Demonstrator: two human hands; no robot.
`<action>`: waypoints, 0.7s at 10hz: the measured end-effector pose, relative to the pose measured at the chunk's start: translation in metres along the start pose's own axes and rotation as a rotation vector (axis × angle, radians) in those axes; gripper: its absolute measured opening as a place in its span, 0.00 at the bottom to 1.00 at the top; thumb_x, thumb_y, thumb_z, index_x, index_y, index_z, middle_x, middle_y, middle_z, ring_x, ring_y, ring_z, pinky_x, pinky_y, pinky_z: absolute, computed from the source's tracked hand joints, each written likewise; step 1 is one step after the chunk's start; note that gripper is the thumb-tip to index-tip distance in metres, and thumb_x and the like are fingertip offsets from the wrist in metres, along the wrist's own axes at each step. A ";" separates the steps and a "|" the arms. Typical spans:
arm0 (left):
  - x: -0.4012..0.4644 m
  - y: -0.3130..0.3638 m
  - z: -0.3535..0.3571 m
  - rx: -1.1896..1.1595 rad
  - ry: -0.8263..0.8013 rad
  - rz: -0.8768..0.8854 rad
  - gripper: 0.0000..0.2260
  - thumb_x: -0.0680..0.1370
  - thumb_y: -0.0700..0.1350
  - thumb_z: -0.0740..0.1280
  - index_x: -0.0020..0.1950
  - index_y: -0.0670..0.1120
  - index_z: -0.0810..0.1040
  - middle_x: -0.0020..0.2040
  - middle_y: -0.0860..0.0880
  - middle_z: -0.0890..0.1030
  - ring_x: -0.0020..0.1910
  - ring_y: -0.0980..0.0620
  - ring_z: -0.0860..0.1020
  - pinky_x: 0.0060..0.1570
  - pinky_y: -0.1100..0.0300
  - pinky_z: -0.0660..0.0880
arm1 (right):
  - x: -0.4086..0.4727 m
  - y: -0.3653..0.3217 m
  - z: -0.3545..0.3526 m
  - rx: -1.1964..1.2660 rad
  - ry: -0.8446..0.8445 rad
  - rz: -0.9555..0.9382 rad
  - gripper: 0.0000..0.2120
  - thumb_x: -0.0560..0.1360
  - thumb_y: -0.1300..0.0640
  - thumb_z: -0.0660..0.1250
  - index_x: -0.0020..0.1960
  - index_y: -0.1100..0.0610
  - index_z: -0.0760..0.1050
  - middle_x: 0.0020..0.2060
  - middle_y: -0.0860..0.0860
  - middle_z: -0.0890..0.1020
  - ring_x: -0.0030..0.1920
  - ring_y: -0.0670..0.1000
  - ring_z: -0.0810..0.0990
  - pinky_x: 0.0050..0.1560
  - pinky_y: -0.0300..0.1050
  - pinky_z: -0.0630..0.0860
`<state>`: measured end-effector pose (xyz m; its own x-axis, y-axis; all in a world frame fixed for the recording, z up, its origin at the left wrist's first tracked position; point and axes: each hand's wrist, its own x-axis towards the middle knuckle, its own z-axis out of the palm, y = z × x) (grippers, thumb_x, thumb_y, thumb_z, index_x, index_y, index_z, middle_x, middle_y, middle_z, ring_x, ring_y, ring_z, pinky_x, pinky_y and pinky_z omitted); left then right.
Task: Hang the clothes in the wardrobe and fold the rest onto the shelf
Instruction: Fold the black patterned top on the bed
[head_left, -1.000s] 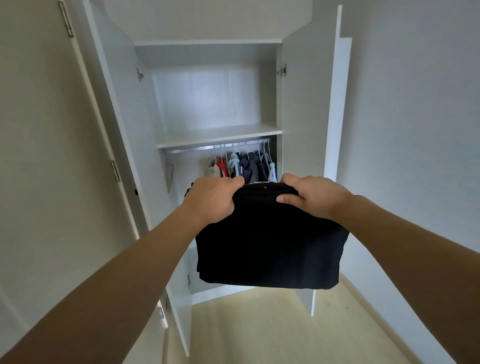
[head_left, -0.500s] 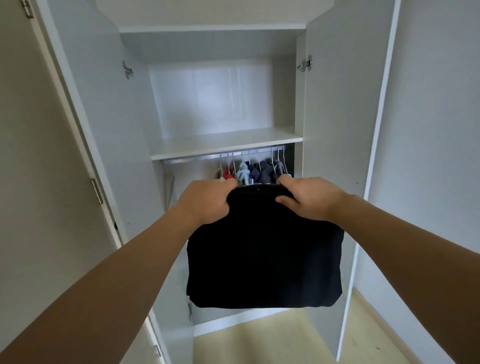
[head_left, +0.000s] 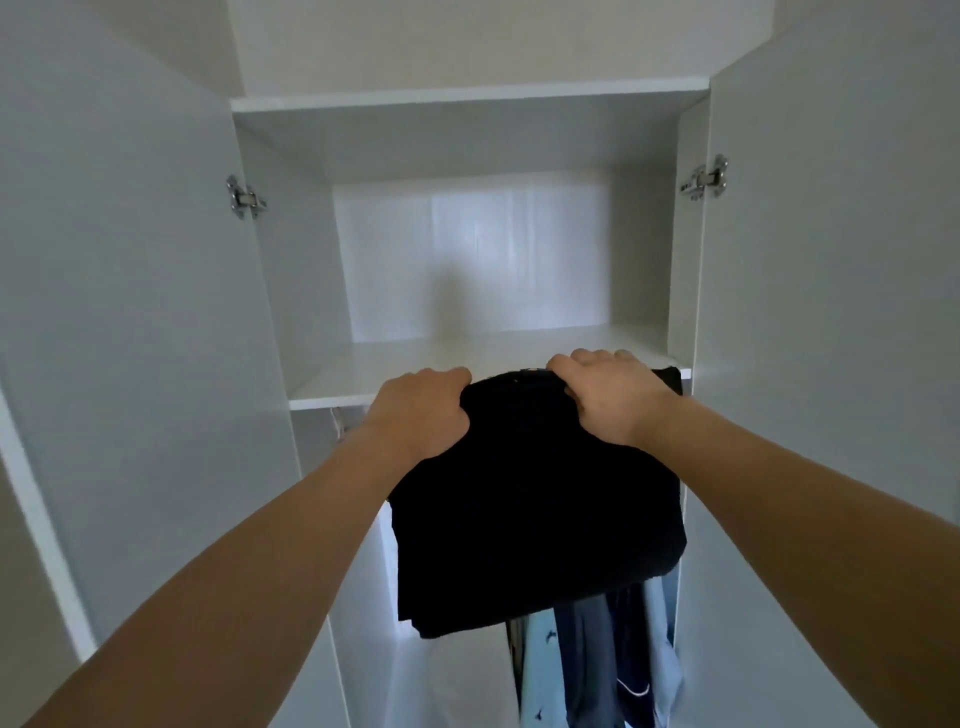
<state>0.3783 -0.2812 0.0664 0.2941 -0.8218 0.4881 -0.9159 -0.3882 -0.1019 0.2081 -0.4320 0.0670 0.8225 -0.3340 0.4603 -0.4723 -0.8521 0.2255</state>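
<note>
White shelf (head_left: 395, 364), black garment's (head_left: 535, 499) edge perhaps touching

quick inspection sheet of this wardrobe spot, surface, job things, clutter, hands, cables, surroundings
surface: white shelf inside the open wardrobe, bare where it shows.
job's things: folded black garment held up at the shelf's front edge, its top at shelf height, the rest hanging below; not yet laid flat. Hanging clothes, blue and dark, below the shelf behind the garment.
clutter: nothing seen.
grippers: left hand grips the garment's top left edge; right hand grips the top right edge.
cables: nothing seen.
surroundings: both wardrobe doors swung open, left door and right door, with metal hinges at the sides; a higher shelf board above.
</note>
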 end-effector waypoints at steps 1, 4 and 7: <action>0.039 -0.012 0.005 -0.117 -0.013 -0.113 0.06 0.73 0.40 0.57 0.46 0.45 0.72 0.37 0.48 0.73 0.39 0.44 0.74 0.39 0.56 0.68 | 0.052 0.015 0.003 -0.094 0.051 -0.017 0.21 0.74 0.59 0.59 0.67 0.51 0.64 0.52 0.52 0.74 0.53 0.55 0.74 0.58 0.49 0.64; 0.169 -0.082 0.018 -0.442 0.047 -0.395 0.06 0.69 0.38 0.56 0.38 0.42 0.73 0.37 0.46 0.77 0.36 0.46 0.74 0.33 0.59 0.68 | 0.224 0.039 0.019 -0.289 0.236 -0.037 0.20 0.76 0.59 0.56 0.67 0.51 0.65 0.53 0.53 0.75 0.52 0.56 0.73 0.61 0.49 0.61; 0.292 -0.218 0.076 -0.884 0.225 -0.740 0.15 0.80 0.40 0.55 0.33 0.47 0.63 0.34 0.50 0.66 0.33 0.51 0.67 0.49 0.55 0.70 | 0.419 0.010 0.085 -0.298 0.339 -0.135 0.18 0.77 0.58 0.54 0.66 0.55 0.65 0.56 0.56 0.74 0.58 0.59 0.71 0.70 0.53 0.55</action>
<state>0.6842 -0.4685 0.1654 0.8604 -0.3905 0.3274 -0.4394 -0.2430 0.8648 0.5744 -0.6149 0.1891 0.7563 -0.0361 0.6532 -0.4795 -0.7098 0.5160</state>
